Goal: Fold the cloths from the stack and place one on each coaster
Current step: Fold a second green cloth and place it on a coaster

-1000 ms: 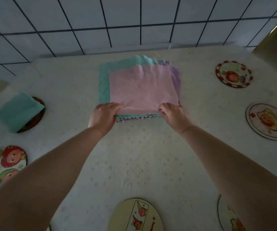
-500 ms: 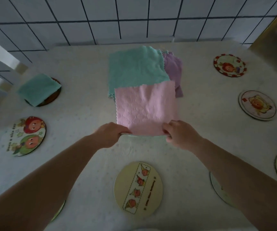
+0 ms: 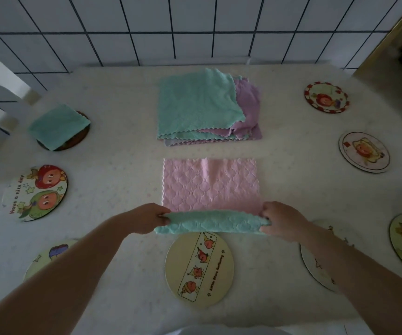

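— Cloth [image 3: 209, 187]?
— Pink on top, teal underneath, quilted, scalloped edges; flat on counter [image 3: 122, 131] just in front of stack [image 3: 200, 105].
— Hands?
— Left hand [image 3: 146, 220], right hand [image 3: 279, 220]: each pinching a near corner, near edge rolled up, teal showing.

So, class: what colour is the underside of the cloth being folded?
Teal, on the cloth lifted edge; head view.

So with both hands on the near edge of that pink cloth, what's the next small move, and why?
Probably carry the lifted edge forward onto the far edge. The left hand and right hand pinch the near corners of the pink cloth, already turned up showing its teal underside; the rest lies flat, unfolded.
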